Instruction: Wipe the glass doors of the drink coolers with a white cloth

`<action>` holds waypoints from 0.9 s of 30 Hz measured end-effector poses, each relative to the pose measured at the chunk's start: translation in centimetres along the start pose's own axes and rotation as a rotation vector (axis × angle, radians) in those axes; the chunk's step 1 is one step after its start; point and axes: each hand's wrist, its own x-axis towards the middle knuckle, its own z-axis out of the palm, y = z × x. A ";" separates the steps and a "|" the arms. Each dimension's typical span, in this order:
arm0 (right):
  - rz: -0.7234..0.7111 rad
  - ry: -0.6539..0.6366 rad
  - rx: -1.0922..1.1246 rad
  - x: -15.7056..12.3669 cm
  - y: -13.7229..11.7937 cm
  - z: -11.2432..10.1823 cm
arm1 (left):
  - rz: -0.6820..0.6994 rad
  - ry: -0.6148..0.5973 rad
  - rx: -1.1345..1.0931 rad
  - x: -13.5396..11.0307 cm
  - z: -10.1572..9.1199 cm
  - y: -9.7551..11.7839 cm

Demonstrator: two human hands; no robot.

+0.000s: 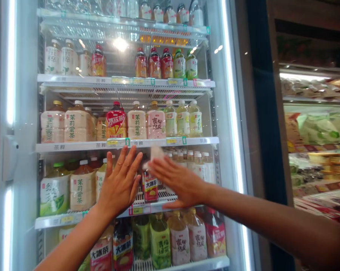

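My left hand (120,180) lies open with fingers spread against the glass door (120,62) of a lit drinks cooler. To its right, my right hand (178,180) is stretched flat, fingers pointing left, over a pale white tissue (156,152). The tissue sticks up past the fingertips, pressed to the glass; the rest is hidden under the hand and slightly blurred. Behind the glass, between the hands, stands a red-labelled iced tea bottle (151,186).
Shelves of bottled teas fill the cooler, with a shelf edge (186,141) just above the hands. The door's handle (11,158) is at left. A dark post (260,113) and an open chilled display (316,158) with packaged food are at right.
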 end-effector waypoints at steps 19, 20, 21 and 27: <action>0.062 0.070 -0.080 13.9 2.4 -1.8 | -0.114 -0.010 0.057 -6.4 -4.2 -8.5; 0.171 0.135 -0.091 14.9 2.9 -2.0 | -0.125 -0.013 0.059 -6.7 -4.5 -8.8; 0.206 0.164 -0.090 15.6 2.7 -1.8 | -0.135 -0.015 0.061 -6.9 -4.8 -9.1; -0.338 -0.041 0.057 16.8 -3.3 1.3 | -0.156 -0.019 0.078 -8.5 -6.3 -10.4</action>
